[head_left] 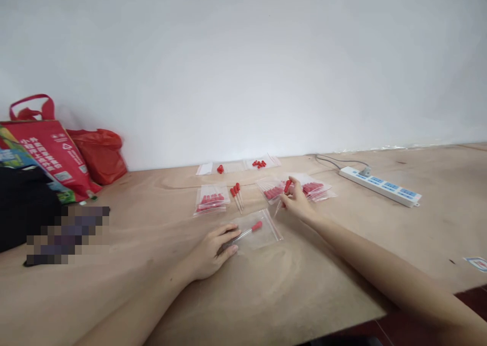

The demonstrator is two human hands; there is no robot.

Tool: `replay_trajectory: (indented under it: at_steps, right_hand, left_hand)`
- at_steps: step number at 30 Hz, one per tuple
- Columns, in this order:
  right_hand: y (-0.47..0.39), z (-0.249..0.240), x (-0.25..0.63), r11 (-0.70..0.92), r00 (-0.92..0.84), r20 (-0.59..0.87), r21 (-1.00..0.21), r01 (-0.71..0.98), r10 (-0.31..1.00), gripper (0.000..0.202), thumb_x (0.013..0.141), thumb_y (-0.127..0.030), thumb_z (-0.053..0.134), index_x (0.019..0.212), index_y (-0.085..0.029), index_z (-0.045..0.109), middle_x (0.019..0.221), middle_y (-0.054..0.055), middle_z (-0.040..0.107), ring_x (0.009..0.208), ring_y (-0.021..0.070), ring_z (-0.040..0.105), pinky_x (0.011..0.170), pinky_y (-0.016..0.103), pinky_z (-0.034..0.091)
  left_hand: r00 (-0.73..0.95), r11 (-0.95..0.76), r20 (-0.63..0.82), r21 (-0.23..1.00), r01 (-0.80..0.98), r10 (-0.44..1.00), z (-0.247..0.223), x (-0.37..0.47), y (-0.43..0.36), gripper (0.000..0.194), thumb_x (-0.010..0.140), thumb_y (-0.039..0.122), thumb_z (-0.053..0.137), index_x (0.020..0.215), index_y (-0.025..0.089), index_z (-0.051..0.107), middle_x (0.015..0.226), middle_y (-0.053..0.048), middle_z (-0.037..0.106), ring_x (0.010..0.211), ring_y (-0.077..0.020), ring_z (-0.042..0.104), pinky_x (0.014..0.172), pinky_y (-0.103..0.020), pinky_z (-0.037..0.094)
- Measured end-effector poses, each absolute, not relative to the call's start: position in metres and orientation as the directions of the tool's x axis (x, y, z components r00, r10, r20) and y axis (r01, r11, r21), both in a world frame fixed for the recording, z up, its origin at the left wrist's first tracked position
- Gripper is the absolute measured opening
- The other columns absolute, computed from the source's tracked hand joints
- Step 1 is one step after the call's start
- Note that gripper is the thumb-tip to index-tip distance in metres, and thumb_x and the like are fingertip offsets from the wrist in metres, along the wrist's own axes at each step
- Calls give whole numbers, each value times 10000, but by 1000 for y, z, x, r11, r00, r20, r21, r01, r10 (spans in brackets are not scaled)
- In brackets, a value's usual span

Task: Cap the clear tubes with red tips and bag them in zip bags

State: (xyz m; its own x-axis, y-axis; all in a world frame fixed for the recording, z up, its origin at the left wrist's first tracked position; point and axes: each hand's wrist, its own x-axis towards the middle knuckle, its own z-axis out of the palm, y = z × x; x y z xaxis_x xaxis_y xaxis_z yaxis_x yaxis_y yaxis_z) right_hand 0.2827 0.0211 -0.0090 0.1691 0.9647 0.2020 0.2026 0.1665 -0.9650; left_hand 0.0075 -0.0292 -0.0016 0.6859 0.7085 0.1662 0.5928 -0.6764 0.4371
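Note:
My left hand (217, 249) grips the left end of a clear zip bag (262, 238) lying flat on the table, fingers above and thumb below. Inside that bag is one dropper with a red bulb (257, 226). Between the fingertips of my right hand (299, 204) is another dropper (288, 185), its red bulb up and its clear tube slanting down to the left, just beyond the bag's opening. Loose red-bulbed droppers (236, 195) lie between the hands, farther back. Filled bags of droppers (212, 200) rest left of them, and more filled bags (314, 187) lie behind my right hand.
By the wall, loose red bulbs (259, 164) and clear tubes (234, 168) lie on plastic bags. A white power strip (380, 184) with a plugged-in cord sits at right. Red bags (101, 156) and a black cloth item (26, 204) occupy the left side.

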Motion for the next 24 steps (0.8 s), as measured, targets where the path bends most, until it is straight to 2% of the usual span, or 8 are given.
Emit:
replay_trajectory:
  at_steps: [6, 10, 15, 17, 20, 24]
  right_hand:
    - [10, -21, 269, 159, 257, 161, -987, 32, 953, 665, 638, -233, 543, 1203, -212, 193, 535, -86, 465, 436, 135, 511, 435, 255, 408]
    - [3, -16, 256, 161, 258, 129, -981, -110, 957, 555, 656, -287, 562, 1095, -238, 226, 563, -75, 488, 482, 143, 541, 487, 284, 452]
    - [-5, -16, 250, 88, 124, 54, -951, -295, 991, 437, 641, -411, 599, 904, -254, 287, 603, -70, 542, 523, 128, 565, 554, 289, 472]
    - [-7, -17, 250, 39, 43, 26, -939, -342, 999, 431, 604, -411, 644, 849, -241, 333, 610, -66, 550, 535, 112, 561, 549, 262, 459]
    - [-7, -18, 252, -39, -62, -19, -938, -345, 998, 395, 528, -321, 728, 755, -197, 429, 626, -61, 544, 540, 76, 540, 556, 221, 439]
    - [-6, -19, 254, -71, -134, -37, -963, -260, 990, 344, 496, -302, 757, 691, -153, 516, 631, -47, 551, 542, 68, 528, 572, 222, 425]
  left_hand:
    - [675, -661, 147, 429, 615, 723, 0, 8, -30, 357, 842, 298, 419, 1179, 218, 506, 1280, -66, 454, 1165, -212, 423, 972, -389, 352]
    - [675, -664, 145, 414, 622, 723, 0, 9, -31, 347, 842, 290, 421, 1168, 218, 513, 1277, -65, 457, 1173, -210, 414, 969, -390, 354]
    - [672, -657, 131, 411, 632, 729, -1, 9, -31, 359, 849, 312, 414, 1187, 217, 490, 1294, -61, 439, 1188, -211, 397, 981, -387, 339]
    - [658, -637, 116, 420, 646, 744, 1, 9, -32, 402, 847, 323, 421, 1232, 209, 438, 1305, -65, 428, 1192, -218, 391, 987, -396, 330]
    - [648, -624, 117, 442, 645, 753, 3, 9, -33, 472, 845, 327, 430, 1293, 211, 339, 1319, -64, 411, 1191, -216, 391, 990, -393, 328]
    - [655, -635, 137, 455, 624, 743, 5, 9, -33, 463, 845, 318, 431, 1289, 223, 338, 1315, -57, 417, 1179, -214, 404, 981, -386, 338]
